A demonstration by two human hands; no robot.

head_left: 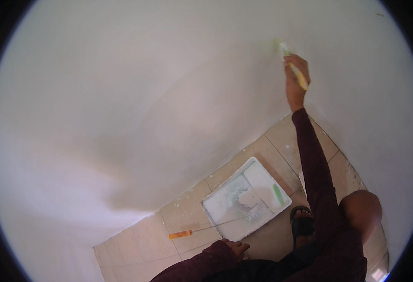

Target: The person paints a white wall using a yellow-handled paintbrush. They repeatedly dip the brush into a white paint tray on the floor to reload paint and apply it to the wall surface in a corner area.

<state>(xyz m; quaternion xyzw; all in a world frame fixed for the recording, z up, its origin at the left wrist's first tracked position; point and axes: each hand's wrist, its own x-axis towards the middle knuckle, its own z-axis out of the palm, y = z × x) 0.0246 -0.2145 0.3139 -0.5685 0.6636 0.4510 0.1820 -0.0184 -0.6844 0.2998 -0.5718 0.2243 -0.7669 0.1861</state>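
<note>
My right hand (297, 77) is raised to the white wall (192, 80) near the corner, closed around a paintbrush (301, 80) with a yellow handle. The brush's pale, green-tinged bristle end meets the wall. Low in the view, my left hand (237, 248) rests beside the near edge of the paint tray, fingers loosely stretched out and apparently holding nothing; part of it is hidden by the sleeve. Inside the white paint tray (211, 207) lies pale, wet paint. A paint roller leans across it, its orange handle (180, 234) sticking out to the left and its thin metal rod reaching into the tray.
A green strip (278, 194) shows at the tray's right end. Beige floor tiles (145, 237) with paint spots run along the wall's base. My sandalled foot (302, 223) stands right of the tray, and a second wall (375, 117) rises on the right.
</note>
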